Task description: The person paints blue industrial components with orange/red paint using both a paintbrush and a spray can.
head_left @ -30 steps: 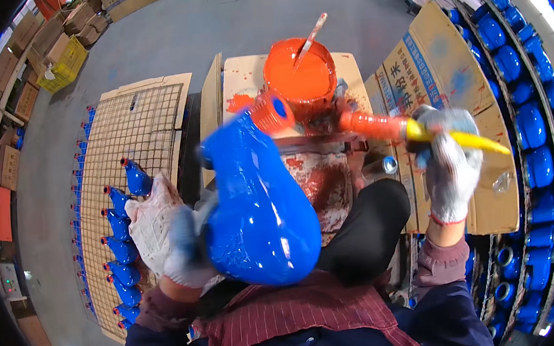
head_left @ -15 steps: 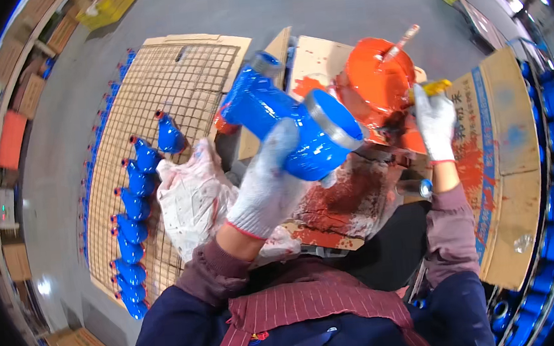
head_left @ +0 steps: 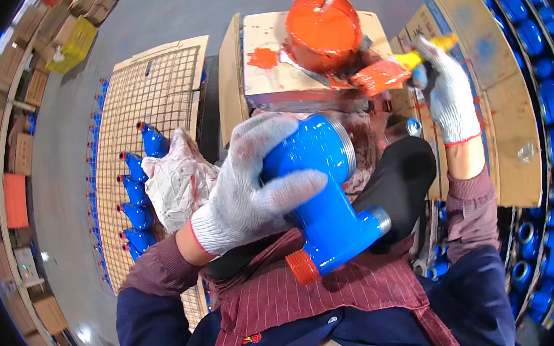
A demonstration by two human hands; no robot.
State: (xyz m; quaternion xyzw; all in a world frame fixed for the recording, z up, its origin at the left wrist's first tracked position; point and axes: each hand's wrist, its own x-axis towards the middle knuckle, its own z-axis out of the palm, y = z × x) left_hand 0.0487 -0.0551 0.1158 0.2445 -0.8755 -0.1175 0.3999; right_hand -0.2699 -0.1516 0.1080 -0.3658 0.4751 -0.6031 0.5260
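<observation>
Grey concrete floor (head_left: pixel 162 24) spreads around your seat, with cardboard sheets laid out on it. Closest to you, over your striped apron (head_left: pixel 342 293), your left hand (head_left: pixel 252 189) in its knit glove is clamped around the blue pipe fitting (head_left: pixel 326 195), fingers wrapped over its wide upper body so the threaded mouth tilts up and away and the orange-capped end (head_left: pixel 301 267) points down toward your lap. The forearm comes in from the lower left, wrist bent inward. The fitting's body looks fully blue and one end already carries orange; the two bare metal threads show no paint, so part of the work seems left on this piece.

Just past it, on your left, a paint-stained rag (head_left: pixel 178 182) lies on the wire rack (head_left: pixel 150 98), where a row of finished blue pieces (head_left: pixel 136 200) with orange tips stands. Your right hand (head_left: pixel 447 100) is raised with the arm stretched forward, closed around a yellow-handled brush (head_left: pixel 391 72) loaded with orange. Beyond that, the orange paint pot (head_left: pixel 323 32) sits on a cardboard box (head_left: pixel 267 74), a stirring stick in it. Many blue fittings (head_left: pixel 550 100) line the far right.
</observation>
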